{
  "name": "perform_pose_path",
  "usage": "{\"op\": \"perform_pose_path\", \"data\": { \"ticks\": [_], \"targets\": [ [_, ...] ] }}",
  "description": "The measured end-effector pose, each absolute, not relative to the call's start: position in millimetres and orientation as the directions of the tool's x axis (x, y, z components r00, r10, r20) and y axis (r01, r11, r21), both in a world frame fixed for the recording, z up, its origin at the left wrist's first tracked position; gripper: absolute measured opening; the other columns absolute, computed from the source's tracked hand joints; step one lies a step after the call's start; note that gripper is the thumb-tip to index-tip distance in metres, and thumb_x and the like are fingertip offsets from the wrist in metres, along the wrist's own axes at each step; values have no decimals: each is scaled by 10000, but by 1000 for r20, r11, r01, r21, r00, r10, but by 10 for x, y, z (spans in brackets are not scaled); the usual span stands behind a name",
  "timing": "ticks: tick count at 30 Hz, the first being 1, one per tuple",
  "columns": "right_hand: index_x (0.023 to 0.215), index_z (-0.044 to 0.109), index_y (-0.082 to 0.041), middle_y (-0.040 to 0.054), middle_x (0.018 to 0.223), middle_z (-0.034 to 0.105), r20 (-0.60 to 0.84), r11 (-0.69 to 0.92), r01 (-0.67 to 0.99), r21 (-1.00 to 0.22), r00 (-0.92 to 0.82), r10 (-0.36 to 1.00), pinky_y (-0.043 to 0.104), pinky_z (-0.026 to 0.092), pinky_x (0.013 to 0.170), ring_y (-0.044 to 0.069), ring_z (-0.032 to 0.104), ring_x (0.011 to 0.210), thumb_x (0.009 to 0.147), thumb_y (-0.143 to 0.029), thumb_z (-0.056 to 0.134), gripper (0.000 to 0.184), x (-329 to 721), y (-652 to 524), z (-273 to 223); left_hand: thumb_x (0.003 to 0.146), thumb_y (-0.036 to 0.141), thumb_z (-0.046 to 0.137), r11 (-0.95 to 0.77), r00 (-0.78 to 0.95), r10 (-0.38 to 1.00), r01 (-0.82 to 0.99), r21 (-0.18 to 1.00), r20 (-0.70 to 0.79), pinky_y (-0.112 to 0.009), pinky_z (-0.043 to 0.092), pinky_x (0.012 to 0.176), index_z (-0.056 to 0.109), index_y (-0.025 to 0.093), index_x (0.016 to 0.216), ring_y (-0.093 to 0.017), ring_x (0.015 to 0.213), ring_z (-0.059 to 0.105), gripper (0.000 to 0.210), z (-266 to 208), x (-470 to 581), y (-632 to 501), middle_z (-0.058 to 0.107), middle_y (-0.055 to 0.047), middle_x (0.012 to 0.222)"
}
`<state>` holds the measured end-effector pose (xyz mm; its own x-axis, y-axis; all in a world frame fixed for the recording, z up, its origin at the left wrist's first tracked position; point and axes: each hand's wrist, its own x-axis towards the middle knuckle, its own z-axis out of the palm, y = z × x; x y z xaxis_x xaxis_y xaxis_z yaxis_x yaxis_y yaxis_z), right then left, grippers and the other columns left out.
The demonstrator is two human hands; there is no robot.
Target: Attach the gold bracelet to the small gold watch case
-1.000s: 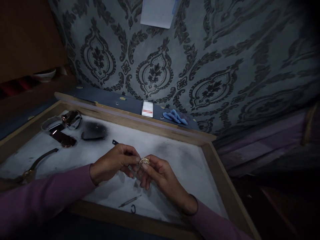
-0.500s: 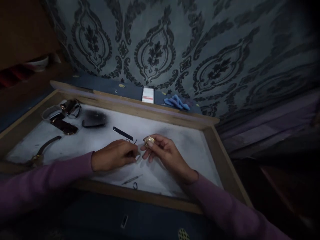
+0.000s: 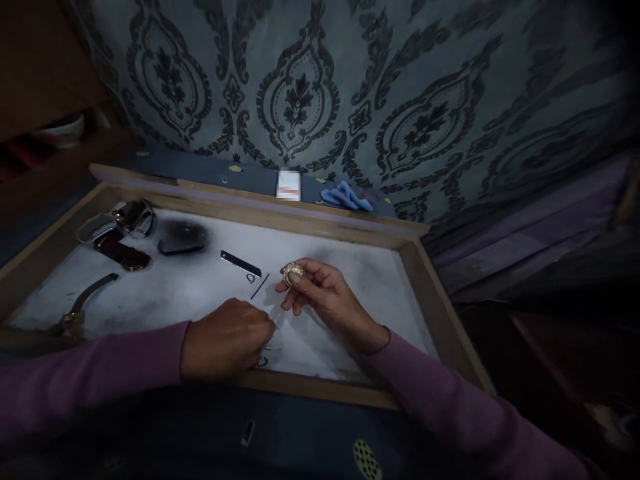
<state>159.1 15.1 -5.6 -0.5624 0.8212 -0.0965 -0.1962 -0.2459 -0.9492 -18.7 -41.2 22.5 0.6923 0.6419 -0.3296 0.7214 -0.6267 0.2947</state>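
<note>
In the tray (image 3: 320, 387) a watch (image 3: 80, 304) lies left, the left hand (image 3: 227, 339) curls near, its grip impossible to tell, a black strip (image 3: 241, 263) lies farther, and, the 2 hands apart, a gold piece (image 3: 293, 274) is pinched aloft by the right hand (image 3: 333, 300).

Left hand (image 3: 227, 340) off gold piece (image 3: 293, 274), drawn nearer body, now partly hiding slim tool (image 3: 271, 348).
</note>
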Motion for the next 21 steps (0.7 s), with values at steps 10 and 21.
{"op": "perform_pose_path", "data": {
  "ticks": [10,21],
  "targets": [
    [841,644,-145,68,834,742,-110,-294,-283,-913,-523,845,182,505,525,144,716,694,801,-356,746,238,1584,201,-75,697,61,499,-363,646,727,649,668,-232,-237,420,556,533,169,716,-138,582,562,115,258,-448,-124,587,22,628],
    [991,669,-156,61,866,728,-96,-261,-231,-937,-550,830,176,499,498,103,671,602,832,-370,711,269,1563,242,-112,933,382,457,86,543,821,187,979,-176,-177,346,434,575,128,1010,-82,494,429,290,299,-633,151,498,42,616]
  ]
}}
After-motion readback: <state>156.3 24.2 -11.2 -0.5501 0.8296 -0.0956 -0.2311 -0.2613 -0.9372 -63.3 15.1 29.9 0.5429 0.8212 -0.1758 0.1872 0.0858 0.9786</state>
